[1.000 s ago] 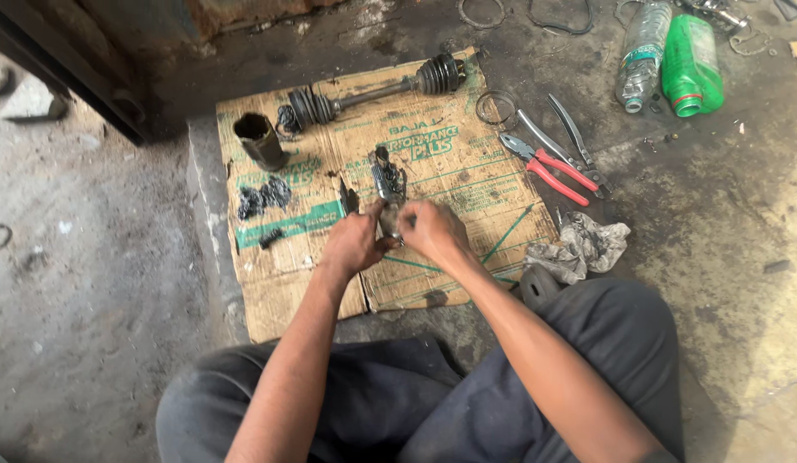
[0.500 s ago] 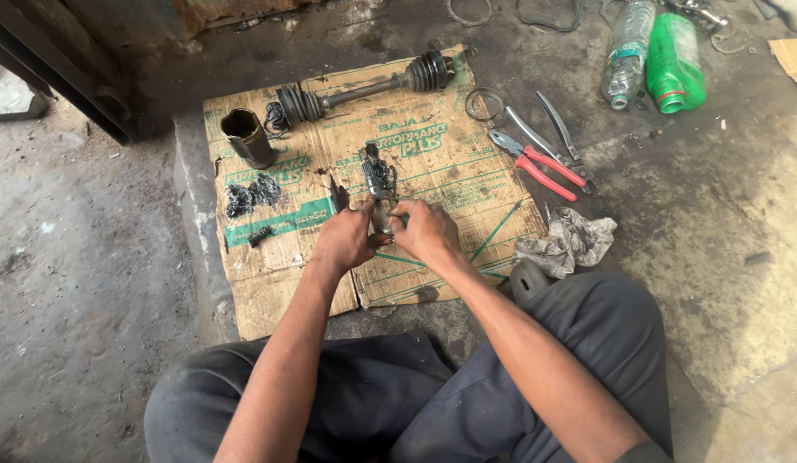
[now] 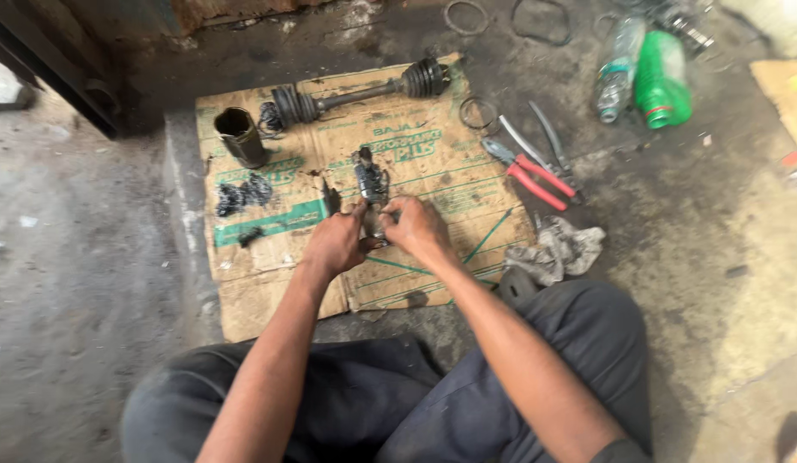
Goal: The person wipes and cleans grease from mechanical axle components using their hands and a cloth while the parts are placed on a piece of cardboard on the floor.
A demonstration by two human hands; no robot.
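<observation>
My left hand and right hand both grip the greasy joint, fingers closed around its lower end, over the cardboard.

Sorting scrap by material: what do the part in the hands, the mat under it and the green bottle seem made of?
Part: likely metal, dark and greasy. Mat: corrugated cardboard, brown, printed, torn edges, stained. Green bottle: probably plastic, glossy and translucent-looking.

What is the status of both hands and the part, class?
Left hand and right hand both grip greasy metal joint. Joint over cardboard. Nothing blocking.
</observation>
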